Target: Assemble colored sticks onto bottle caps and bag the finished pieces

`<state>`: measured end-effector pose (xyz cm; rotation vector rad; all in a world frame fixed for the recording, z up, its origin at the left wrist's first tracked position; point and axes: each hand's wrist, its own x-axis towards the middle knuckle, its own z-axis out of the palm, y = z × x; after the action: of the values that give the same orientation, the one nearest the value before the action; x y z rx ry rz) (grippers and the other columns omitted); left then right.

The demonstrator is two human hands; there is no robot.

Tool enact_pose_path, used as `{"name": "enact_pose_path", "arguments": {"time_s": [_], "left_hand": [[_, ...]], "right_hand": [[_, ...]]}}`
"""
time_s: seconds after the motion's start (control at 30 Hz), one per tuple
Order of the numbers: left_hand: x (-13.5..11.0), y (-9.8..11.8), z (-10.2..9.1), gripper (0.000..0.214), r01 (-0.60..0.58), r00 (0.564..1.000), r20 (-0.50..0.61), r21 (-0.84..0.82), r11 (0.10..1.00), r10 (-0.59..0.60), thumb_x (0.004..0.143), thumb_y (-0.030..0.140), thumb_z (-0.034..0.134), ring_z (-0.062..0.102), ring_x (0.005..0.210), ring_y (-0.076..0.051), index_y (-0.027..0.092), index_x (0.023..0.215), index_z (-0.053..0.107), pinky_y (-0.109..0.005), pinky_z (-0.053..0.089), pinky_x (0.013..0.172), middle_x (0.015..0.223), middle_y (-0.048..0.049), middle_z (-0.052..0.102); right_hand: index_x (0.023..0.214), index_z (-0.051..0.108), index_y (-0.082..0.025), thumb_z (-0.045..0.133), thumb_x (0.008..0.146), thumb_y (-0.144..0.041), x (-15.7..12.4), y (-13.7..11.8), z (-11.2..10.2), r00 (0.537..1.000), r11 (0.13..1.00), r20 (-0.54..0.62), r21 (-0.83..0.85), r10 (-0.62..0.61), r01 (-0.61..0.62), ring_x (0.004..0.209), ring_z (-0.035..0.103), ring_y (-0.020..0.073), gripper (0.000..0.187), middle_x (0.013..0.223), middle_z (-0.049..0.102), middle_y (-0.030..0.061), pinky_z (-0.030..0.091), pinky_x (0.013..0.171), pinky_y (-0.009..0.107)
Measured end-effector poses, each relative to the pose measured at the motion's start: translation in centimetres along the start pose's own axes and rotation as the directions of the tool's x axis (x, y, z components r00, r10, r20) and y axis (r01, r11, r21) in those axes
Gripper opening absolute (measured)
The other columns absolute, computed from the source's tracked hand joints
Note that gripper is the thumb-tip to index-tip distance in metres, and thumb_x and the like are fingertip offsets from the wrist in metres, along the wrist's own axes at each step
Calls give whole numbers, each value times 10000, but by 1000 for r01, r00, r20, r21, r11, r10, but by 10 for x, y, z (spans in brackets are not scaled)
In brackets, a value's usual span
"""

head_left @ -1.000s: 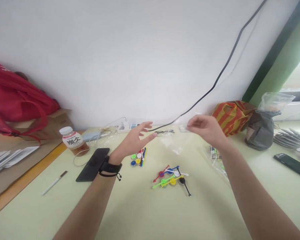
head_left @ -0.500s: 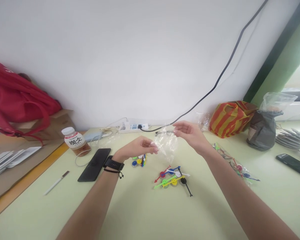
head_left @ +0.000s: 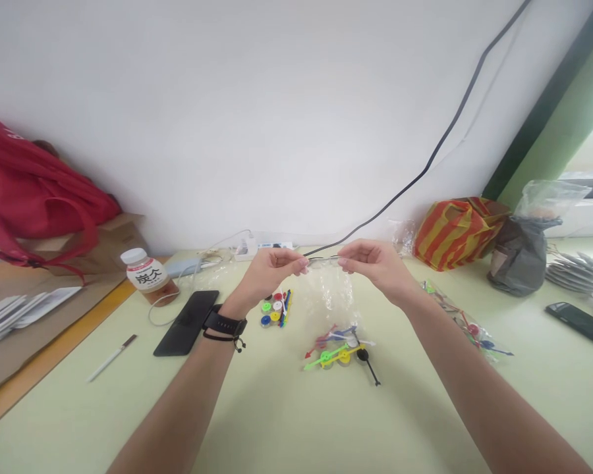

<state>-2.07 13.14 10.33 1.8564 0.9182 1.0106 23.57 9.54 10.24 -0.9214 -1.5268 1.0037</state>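
Between my two hands hangs a clear plastic bag (head_left: 330, 293), stretched along its top edge. My left hand (head_left: 277, 270) pinches one top corner, and my right hand (head_left: 368, 263) pinches the other. The bag's lower end overlaps a group of colored arrow spinners (head_left: 343, 355) on the table: red, blue, white, green, yellow and black, each an arrow on a round base. Left of the bag, below my left hand, lie several loose round bases (head_left: 275, 316) beside a small bundle of colored arrows (head_left: 286, 309).
A filled clear bag of spinners (head_left: 467, 326) lies at right. Phones (head_left: 188, 324) (head_left: 580, 329), a pen (head_left: 112, 357) and a drink bottle (head_left: 151, 276) rest on the table. A striped bag (head_left: 457, 234) and grey bag (head_left: 516, 257) stand at back right. A black cable (head_left: 425, 168) crosses the wall.
My left hand has moved up and right, to the bag's top corner. The crumpled bag is now spread out, hanging flatter and lower, partly over the spinners.
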Motion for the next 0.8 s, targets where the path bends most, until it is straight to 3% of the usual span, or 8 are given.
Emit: {"name": "enact_pose_path", "arguments": {"time_s": [0.07,0.27,0.33,0.43,0.5,0.57,0.67,0.8], "left_hand": [[-1,2,0,310,4,1000,9,-1,1000,-4,889,470,729,682,796,-190,167,928,785,-298,532,756,834,-84,769],[-5,13,8,340,79,978,196,-19,997,-74,870,484,750,704,807,-201,180,1021,775,-295,545,722,904,-93,785],[-3,11,8,345,70,993,99,-46,996,-65,865,495,751,686,731,-185,165,965,770,-286,528,669,851,-93,777],[2,3,1,361,43,984,-165,-140,989,-66,848,503,764,673,677,-166,163,967,740,-270,503,631,834,-89,777],[5,-3,-5,372,39,950,-295,-200,979,-98,824,499,786,677,666,-162,162,969,723,-267,505,634,826,-88,780],[7,-7,-10,364,29,923,-367,-241,970,-119,801,471,809,681,663,-156,161,965,713,-263,509,646,829,-87,783],[6,-8,-13,335,46,918,-364,-293,955,-156,783,426,823,694,687,-161,162,946,697,-267,523,671,838,-84,783],[3,-5,-12,354,112,967,-195,-247,962,-163,800,463,809,698,730,-178,168,977,728,-286,530,687,889,-97,786]], "right_hand": [[912,746,-207,859,769,-417,0,0,-1,1000,1000,-13,25,-13,14,759,633,169,278,862,720,40,523,743,350],[1031,727,-215,822,806,-411,-1,2,7,995,1000,96,-9,1,-1,824,666,187,313,927,729,50,531,757,343],[1157,692,-239,830,795,-408,-3,2,7,993,999,115,-37,31,-27,847,673,189,423,978,732,48,537,759,338],[1292,628,-270,870,740,-373,-4,3,2,963,992,240,-44,126,-118,874,689,202,611,980,735,36,552,765,341],[1253,660,-249,861,741,-381,-3,5,-3,949,988,275,-40,154,-149,831,692,205,566,900,728,28,563,767,355],[1162,711,-216,837,759,-413,-2,7,-8,966,989,214,-47,144,-137,767,681,198,465,829,714,30,569,767,370],[1075,748,-194,831,757,-426,1,10,-12,987,990,97,-67,127,-121,723,657,187,402,799,712,39,561,756,370],[960,757,-192,825,759,-420,2,10,-13,989,988,54,-68,139,-135,748,633,173,312,865,724,51,539,731,342]]}}
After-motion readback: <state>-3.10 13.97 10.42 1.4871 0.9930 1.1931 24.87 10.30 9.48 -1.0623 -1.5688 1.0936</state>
